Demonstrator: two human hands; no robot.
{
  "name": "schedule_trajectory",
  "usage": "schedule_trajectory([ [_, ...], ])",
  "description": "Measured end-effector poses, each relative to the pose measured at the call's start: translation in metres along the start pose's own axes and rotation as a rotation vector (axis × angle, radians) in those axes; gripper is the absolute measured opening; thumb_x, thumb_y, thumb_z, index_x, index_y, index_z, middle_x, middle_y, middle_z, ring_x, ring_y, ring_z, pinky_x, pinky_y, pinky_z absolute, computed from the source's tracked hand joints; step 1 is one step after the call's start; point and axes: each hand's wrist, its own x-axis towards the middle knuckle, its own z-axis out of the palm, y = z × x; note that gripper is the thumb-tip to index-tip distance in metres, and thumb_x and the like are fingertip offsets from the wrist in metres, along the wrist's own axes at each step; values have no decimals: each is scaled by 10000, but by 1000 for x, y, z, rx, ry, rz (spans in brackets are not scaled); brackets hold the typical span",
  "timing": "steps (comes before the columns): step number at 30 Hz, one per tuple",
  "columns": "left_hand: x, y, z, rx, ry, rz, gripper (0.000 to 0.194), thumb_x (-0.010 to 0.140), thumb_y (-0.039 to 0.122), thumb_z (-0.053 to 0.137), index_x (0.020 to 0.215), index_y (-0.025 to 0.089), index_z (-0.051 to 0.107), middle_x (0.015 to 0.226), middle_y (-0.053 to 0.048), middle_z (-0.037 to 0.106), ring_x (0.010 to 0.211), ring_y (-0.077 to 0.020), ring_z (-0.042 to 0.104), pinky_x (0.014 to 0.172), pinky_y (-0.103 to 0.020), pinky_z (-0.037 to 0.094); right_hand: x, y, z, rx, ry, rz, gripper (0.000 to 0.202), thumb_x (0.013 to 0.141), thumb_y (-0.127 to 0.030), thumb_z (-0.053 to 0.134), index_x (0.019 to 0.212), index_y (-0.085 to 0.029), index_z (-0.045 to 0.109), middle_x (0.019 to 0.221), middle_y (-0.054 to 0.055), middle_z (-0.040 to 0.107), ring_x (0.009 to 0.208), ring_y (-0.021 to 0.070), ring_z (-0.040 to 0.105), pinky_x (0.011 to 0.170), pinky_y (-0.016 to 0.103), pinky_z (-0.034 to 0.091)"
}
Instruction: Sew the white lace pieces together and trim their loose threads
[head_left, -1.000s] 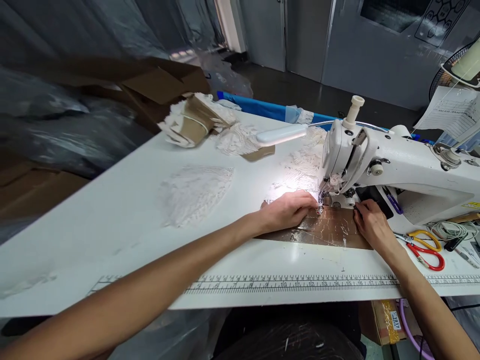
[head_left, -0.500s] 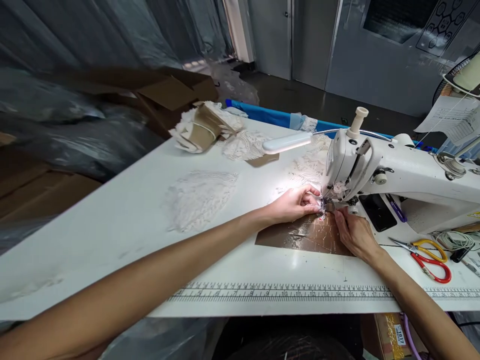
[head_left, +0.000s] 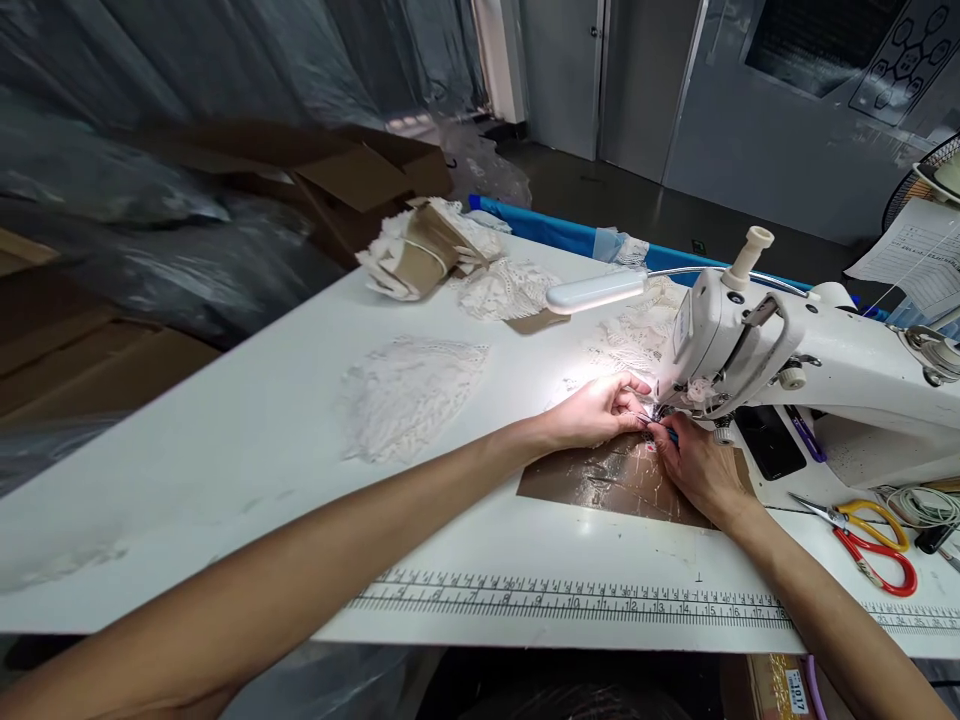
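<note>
At the needle area of the white sewing machine (head_left: 847,350), my left hand (head_left: 600,408) has its fingertips pinched together; what lies between them is too small to name. My right hand (head_left: 697,462) is closed just to the right, with a small blue tool (head_left: 672,436) showing between thumb and fingers. The fingertips of both hands nearly meet by the presser foot. Under them lies a shiny brown sheet (head_left: 600,485) on the white table. White lace (head_left: 637,335) lies behind my left hand.
Another lace piece (head_left: 416,395) lies at mid-table, and a tied lace bundle (head_left: 424,255) farther back. Right of the machine's needle are a black phone (head_left: 770,443) and red-and-yellow scissors (head_left: 874,535). A printed ruler (head_left: 570,600) runs along the front edge.
The view has shifted, so the table items appear slightly farther right. My right hand has moved closer to my left fingertips, and a blue tool now shows in it.
</note>
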Motion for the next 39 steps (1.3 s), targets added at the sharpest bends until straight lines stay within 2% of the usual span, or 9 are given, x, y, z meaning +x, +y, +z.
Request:
schedule_trajectory([
  [3, -2, 2, 0, 30, 5, -1, 305, 838, 228, 633, 1112, 181, 506, 705, 37, 654, 676, -140, 658, 660, -250, 516, 2, 1, 6, 48, 61, -23, 289, 1020, -421, 426, 1019, -199, 611, 877, 99, 731, 801, 267, 681, 650, 311, 414],
  [17, -6, 7, 4, 86, 12, 28, 308, 842, 289, 626, 1103, 198, 488, 780, 13, 710, 756, -167, 701, 719, -286, 549, 3, 0, 5, 62, 94, -62, 273, 1004, -407, 468, 929, -206, 638, 852, 95, 726, 750, 247, 669, 570, 282, 371],
  [21, -12, 15, -1, 227, 1, 80, 332, 866, 335, 615, 1142, 176, 522, 904, -40, 743, 778, -158, 703, 692, -281, 566, -15, 1, -10, 145, 97, -327, 288, 1018, -379, 441, 972, -191, 655, 785, 69, 721, 651, 205, 657, 556, 269, 383],
  [24, -16, 33, -14, 463, 163, 242, 447, 877, 386, 617, 1243, 144, 535, 1108, -104, 718, 801, -155, 695, 656, -272, 580, -36, 13, -22, 183, 106, -538, 308, 1032, -354, 405, 983, -184, 657, 752, 51, 718, 616, 174, 649, 542, 255, 388],
  [26, -19, 47, -24, 653, 406, 345, 520, 887, 381, 615, 1320, 111, 518, 1163, -137, 689, 876, -180, 687, 689, -289, 587, -49, 25, -27, 183, 139, -509, 322, 1034, -348, 397, 964, -177, 661, 730, 47, 715, 584, 156, 637, 527, 249, 391],
  [28, -21, 59, -32, 812, 543, 430, 529, 893, 351, 611, 1344, 90, 522, 1174, -151, 679, 978, -217, 672, 752, -319, 590, -59, 39, -30, 182, 179, -408, 328, 1033, -320, 382, 954, -171, 663, 715, 44, 708, 573, 146, 629, 534, 247, 412],
  [30, -24, 63, -34, 904, 483, 507, 426, 921, 328, 580, 1283, 103, 583, 1153, -135, 692, 1030, -231, 662, 800, -335, 585, -64, 49, -31, 144, 236, -307, 320, 1027, -299, 380, 962, -167, 665, 734, 52, 704, 610, 159, 634, 563, 259, 441],
  [35, -32, 49, -20, 1018, -31, 523, 234, 983, 296, 505, 1064, 161, 678, 1072, -70, 724, 836, -177, 697, 729, -300, 571, -59, 53, -29, 17, 356, -222, 253, 987, -308, 469, 1033, -169, 675, 955, 127, 676, 886, 273, 619, 731, 395, 524],
  [39, -30, 27, -3, 1118, -87, 543, 217, 981, 274, 501, 1004, 167, 688, 1034, -78, 706, 873, -187, 683, 728, -288, 552, -47, 36, -22, 215, 228, -331, 223, 979, -194, 455, 1046, -173, 666, 968, 120, 656, 915, 246, 625, 777, 383, 564],
])
